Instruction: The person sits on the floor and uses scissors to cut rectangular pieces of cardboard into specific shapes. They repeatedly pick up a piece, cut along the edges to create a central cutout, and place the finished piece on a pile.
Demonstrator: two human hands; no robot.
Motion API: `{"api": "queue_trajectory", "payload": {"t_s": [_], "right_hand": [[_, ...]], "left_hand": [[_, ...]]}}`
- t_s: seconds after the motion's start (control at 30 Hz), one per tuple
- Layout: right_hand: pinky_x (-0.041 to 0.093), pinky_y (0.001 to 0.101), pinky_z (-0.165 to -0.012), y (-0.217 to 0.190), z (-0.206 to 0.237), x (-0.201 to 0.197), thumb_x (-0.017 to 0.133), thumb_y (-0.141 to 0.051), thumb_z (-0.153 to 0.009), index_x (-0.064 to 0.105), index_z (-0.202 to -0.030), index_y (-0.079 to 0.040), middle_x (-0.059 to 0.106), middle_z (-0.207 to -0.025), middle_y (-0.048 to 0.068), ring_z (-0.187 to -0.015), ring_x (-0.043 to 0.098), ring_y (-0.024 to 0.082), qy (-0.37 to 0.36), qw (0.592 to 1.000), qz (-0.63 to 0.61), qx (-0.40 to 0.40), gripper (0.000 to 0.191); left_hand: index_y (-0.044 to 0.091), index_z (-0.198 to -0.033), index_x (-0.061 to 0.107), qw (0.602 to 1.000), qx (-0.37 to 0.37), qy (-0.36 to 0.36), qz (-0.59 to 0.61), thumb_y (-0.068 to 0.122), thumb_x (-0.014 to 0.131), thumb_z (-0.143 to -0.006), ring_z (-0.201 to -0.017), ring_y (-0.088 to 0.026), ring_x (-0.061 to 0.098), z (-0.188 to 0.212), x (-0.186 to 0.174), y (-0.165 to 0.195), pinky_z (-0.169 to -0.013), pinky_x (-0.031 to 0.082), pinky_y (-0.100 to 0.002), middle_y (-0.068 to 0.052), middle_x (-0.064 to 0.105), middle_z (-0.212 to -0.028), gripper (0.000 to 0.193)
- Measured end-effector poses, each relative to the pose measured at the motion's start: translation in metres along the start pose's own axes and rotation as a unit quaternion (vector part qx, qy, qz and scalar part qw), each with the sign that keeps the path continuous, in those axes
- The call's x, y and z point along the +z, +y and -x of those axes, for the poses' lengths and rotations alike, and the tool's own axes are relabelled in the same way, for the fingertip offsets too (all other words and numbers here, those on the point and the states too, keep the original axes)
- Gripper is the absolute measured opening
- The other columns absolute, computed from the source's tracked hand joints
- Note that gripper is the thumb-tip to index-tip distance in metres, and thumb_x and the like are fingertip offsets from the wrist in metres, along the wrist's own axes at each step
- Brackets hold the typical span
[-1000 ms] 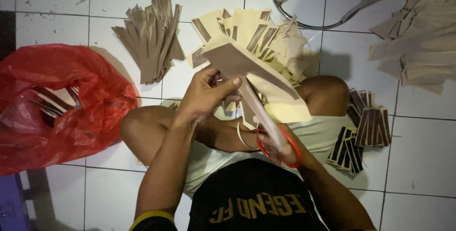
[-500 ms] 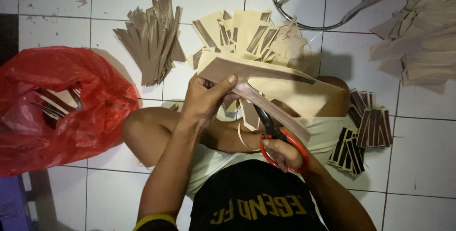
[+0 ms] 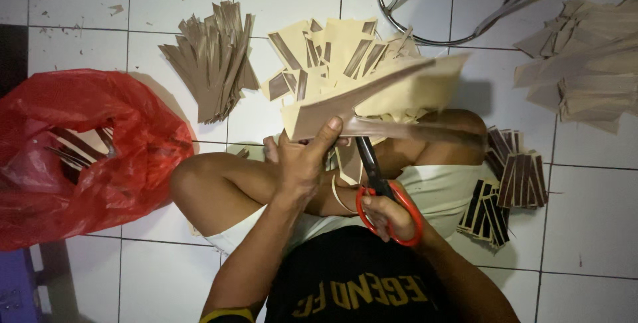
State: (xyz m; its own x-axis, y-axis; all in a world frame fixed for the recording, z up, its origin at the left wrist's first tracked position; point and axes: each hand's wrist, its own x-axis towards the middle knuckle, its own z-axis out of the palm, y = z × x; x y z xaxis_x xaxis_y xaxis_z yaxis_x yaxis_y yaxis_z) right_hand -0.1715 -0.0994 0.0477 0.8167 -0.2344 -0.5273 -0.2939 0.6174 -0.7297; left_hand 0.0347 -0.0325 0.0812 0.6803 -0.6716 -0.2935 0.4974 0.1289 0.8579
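The tan card sheet (image 3: 372, 100) was held up over the person's crossed legs, above the white tiled floor (image 3: 585, 216). Left hand (image 3: 302, 160) had its grip pinched shut on the sheet's near edge, thumb on top. Right hand (image 3: 385, 215) was closed through the red handles of the scissors (image 3: 379, 183), blades pointing up into the sheet. Honestly, I'd say keeping the sheet taut and feeding it straight into the blades gives cleaner strips. A heap of cut pieces (image 3: 325, 50) lay just beyond, brown strips (image 3: 212, 57) to the left, a red plastic bag (image 3: 80, 150) further out, dark stacked bundles (image 3: 508, 183) on the right.
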Motion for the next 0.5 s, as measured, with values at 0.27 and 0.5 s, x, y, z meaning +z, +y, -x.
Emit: {"api": "queue_trajectory", "payload": {"t_s": [0.27, 0.5], "right_hand": [[0.029, 0.0268, -0.041, -0.021, 0.005, -0.003, 0.063, -0.022, -0.093, 0.058, -0.075, -0.004, 0.041, -0.055, -0.001, -0.045, 0.038, 0.009, 0.011, 0.999, 0.033, 0.003, 0.026], [0.036, 0.0316, -0.042, -0.051, 0.02, -0.019, 0.062, -0.031, -0.083, 0.055, -0.06, -0.005, 0.05, -0.048, 0.001, -0.042, 0.049, 0.014, 0.021, 0.944, 0.324, 0.056, 0.035]], "left_hand": [[0.0, -0.136, 0.059, 0.961, -0.026, -0.141, 0.236, 0.022, 0.077, -0.109, -0.072, -0.018, 0.065, -0.008, -0.031, -0.005, -0.057, 0.055, -0.029, -0.015, 0.07, -0.098, 0.039], [0.002, -0.144, 0.057, 0.945, -0.067, -0.241, -0.212, 0.016, 0.075, -0.094, -0.094, -0.006, 0.06, -0.02, -0.057, 0.041, -0.078, 0.052, -0.022, -0.001, 0.065, -0.107, 0.056]]}}
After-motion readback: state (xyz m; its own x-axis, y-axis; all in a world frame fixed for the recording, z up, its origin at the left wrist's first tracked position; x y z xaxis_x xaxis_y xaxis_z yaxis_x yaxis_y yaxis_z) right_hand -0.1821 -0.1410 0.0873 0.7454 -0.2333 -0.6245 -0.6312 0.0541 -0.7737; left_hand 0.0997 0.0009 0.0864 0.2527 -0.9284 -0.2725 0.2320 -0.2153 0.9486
